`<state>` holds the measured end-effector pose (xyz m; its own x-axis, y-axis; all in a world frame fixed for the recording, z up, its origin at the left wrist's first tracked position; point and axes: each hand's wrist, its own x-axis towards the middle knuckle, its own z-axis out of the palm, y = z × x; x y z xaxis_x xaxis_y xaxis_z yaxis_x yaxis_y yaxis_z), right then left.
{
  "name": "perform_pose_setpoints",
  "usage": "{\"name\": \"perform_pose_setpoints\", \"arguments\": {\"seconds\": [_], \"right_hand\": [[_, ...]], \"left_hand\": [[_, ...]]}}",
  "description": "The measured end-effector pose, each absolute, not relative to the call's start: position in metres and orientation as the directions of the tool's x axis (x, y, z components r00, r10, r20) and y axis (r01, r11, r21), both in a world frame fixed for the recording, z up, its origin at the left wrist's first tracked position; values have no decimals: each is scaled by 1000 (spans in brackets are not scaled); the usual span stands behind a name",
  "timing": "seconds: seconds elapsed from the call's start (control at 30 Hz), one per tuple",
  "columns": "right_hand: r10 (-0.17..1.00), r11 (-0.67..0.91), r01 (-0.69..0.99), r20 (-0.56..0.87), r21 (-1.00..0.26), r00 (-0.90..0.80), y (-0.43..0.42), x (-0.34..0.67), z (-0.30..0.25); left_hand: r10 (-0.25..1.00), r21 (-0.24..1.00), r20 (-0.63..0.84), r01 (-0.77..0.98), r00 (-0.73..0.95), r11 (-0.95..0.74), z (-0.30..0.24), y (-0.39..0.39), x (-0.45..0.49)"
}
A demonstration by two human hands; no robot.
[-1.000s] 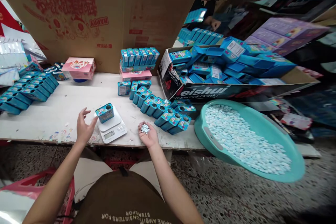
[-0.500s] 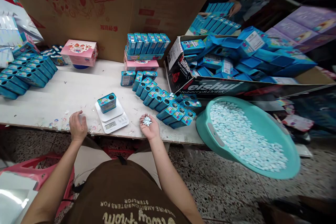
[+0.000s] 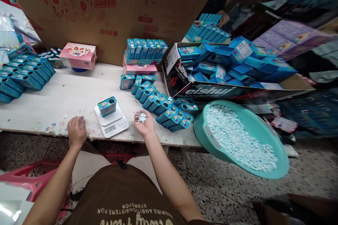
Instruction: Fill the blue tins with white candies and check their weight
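Since the earlier frame, the left hand [image 3: 76, 132] has come down and now lies palm down on the white table [image 3: 50, 112], just beside the kitchen scale [image 3: 105, 122], with its fingers close together. The right hand [image 3: 144, 126] has moved a little, and it is cupped palm up, fingers lightly curled around a small heap of white mints [image 3: 142, 117]. A blue tin [image 3: 107, 107] stands on the scale, its round opening upward. Inside of this tin cannot be seen, and the scale digits are too small to read surely. Under the left hand, nobody can tell if something lies. A tilted teal basin [image 3: 208, 137] sits at the table edge.
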<state>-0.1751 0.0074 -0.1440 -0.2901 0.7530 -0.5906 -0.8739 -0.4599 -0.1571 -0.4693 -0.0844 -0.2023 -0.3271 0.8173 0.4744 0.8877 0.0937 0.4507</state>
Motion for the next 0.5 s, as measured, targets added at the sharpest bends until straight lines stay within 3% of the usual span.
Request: {"name": "perform_pose_setpoints", "arguments": {"seconds": [0.1, 0.23, 0.5], "right_hand": [[788, -495, -850, -506, -179, -352, 29, -204, -111], [787, -511, -834, -502, -207, -358, 60, -245, -80], [827, -502, -761, -484, -411, -284, 83, -280, -78]], "left_hand": [[809, 454, 488, 887, -328, 86, -202, -85, -469], [816, 454, 492, 889, -304, 58, -203, -88, -470], [795, 550, 543, 830, -270, -93, -167, -69, -435]]}}
